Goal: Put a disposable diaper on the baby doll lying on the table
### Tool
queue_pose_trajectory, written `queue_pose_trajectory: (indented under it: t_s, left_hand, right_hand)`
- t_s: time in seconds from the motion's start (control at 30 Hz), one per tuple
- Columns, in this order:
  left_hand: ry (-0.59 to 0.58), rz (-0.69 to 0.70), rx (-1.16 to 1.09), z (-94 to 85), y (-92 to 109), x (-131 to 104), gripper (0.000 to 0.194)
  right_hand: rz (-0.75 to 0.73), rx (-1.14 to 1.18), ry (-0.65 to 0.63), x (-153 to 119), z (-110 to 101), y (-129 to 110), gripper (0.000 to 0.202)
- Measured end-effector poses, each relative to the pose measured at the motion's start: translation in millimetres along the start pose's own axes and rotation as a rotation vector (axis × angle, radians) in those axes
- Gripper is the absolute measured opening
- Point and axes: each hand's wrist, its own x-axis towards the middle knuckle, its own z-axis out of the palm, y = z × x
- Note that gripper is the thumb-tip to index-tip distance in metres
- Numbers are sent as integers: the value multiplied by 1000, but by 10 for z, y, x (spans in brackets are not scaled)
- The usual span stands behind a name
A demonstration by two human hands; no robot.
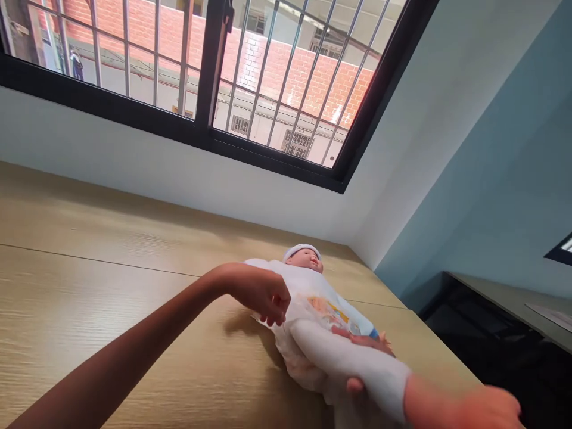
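Observation:
A baby doll in a white cap and white printed clothes lies on its back on the wooden table. One doll leg in a white sleeve, its bare foot blurred, points toward the lower right. My left hand, fingers curled inward, is beside the doll's waist at the edge of the clothing; what its fingertips grip, if anything, is hidden. Around the raised leg is my right hand, mostly hidden behind it, with fingertips showing below the leg and fingers above it. A small doll hand shows beside my right fingers.
The wooden tabletop has a seam across it and ends at a right edge. Behind stands a pale wall under a barred, black-framed window. A dark desk with a flat light item is at the right.

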Motion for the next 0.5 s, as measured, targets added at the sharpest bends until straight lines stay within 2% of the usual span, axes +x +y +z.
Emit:
queue_pose_trajectory:
  t_s: [0.07,0.17,0.23,0.3,0.4,0.5]
  left_hand:
    - [-82,-38,49,134,33,106,13]
    - [-112,-79,73,303,76,216,33]
    - [-127,-125,91,370,75,262,47]
    - [-141,-155,93,398,54,293,56]
    - [-106,-146,76,370,-2,316,49]
    - [2,-151,80,267,-78,311,34]
  right_hand:
    - [58,-23,48,5,4,-59,46]
    - [292,98,77,-5,-3,-123,61]
    - [399,216,80,6,-22,-148,68]
    - [433,293,89,25,-41,-161,73]
    - [439,340,109,45,-55,-173,76]
    - [444,353,105,47,-58,-182,74]
